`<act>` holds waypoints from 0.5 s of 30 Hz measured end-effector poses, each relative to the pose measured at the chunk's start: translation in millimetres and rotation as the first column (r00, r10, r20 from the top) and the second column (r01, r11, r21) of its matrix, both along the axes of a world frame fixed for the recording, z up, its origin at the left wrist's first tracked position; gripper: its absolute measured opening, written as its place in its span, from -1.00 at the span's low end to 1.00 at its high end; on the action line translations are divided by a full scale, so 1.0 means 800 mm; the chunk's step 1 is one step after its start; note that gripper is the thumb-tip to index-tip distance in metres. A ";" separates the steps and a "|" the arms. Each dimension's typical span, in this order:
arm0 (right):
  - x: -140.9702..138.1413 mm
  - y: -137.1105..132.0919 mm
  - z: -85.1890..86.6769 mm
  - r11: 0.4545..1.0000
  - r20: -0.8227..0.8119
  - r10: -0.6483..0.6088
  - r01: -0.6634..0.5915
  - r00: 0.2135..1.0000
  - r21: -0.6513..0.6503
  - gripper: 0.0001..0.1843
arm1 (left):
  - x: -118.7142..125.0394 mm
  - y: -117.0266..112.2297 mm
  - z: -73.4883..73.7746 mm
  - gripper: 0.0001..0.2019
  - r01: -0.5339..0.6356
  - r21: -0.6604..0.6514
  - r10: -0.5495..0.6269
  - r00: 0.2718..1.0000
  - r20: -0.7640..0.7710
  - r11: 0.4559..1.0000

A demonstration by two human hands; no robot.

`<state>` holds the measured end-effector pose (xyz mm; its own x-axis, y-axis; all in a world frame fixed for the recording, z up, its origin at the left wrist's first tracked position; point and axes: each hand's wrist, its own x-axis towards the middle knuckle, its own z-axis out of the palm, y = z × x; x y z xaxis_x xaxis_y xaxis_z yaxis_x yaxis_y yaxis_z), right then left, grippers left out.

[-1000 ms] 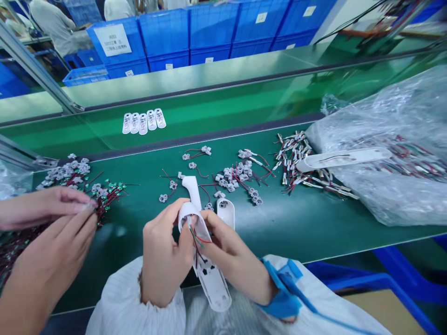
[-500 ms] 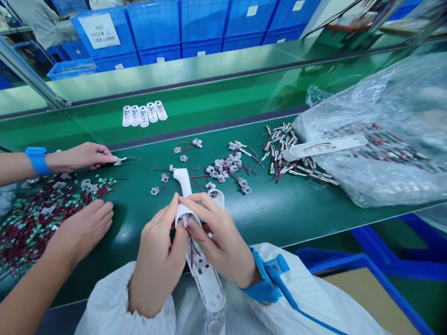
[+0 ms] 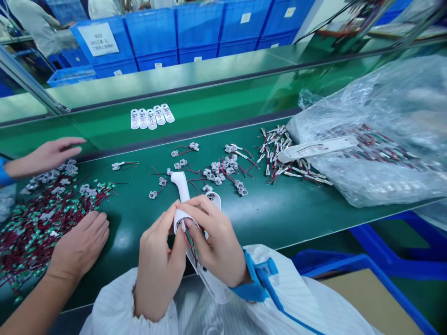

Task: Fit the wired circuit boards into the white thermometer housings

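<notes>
My left hand (image 3: 159,265) and my right hand (image 3: 214,242) both grip a white plastic housing half (image 3: 209,279) over the near edge of the green table (image 3: 296,209). Red, green and black wires (image 3: 190,239) run inside the housing, and my right fingers pinch at them near its top end. My left thumb and fingers press the housing's rounded top. Just beyond my hands lie another white curved housing piece (image 3: 179,184) and a white oval part (image 3: 216,200).
A co-worker's hands rest at left, one (image 3: 80,246) beside a heap of red-wired green boards (image 3: 35,218), one (image 3: 49,156) farther back. Small wired connectors (image 3: 223,170) and metal-tipped parts (image 3: 275,153) are scattered mid-table. A clear plastic bag (image 3: 377,130) fills the right. White label plates (image 3: 152,116) lie behind; blue crates (image 3: 195,32) at back.
The co-worker's far hand let go of a small wired part on the table and drew back left. My right fingers shifted lower into the housing's wires.
</notes>
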<state>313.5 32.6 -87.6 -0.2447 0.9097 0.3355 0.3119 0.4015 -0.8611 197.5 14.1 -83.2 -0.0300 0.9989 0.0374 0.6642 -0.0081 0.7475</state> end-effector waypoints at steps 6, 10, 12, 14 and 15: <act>-0.004 0.034 -0.013 0.980 -0.169 -0.188 0.175 0.967 -0.090 -0.74 | 0.023 0.005 -0.010 -0.32 0.091 -0.303 -0.057 0.991 0.119 0.948; -0.003 0.055 -0.014 0.970 -0.241 -0.228 0.201 0.943 -0.135 -0.75 | 0.040 0.015 -0.009 -0.45 0.058 -0.246 -0.001 0.974 0.225 0.967; 0.002 0.062 -0.012 0.971 -0.259 -0.203 0.161 0.944 -0.176 -0.76 | 0.044 0.021 -0.008 -0.49 0.027 -0.233 0.041 0.959 0.281 0.972; 0.009 0.069 -0.012 0.966 -0.270 -0.166 0.101 0.948 -0.237 -0.74 | 0.044 0.027 -0.007 -0.53 0.021 -0.225 0.061 0.934 0.352 0.974; 0.014 0.073 -0.012 0.960 -0.278 -0.150 0.073 0.949 -0.269 -0.71 | 0.043 0.030 -0.006 -0.55 0.028 -0.219 0.062 0.916 0.396 0.975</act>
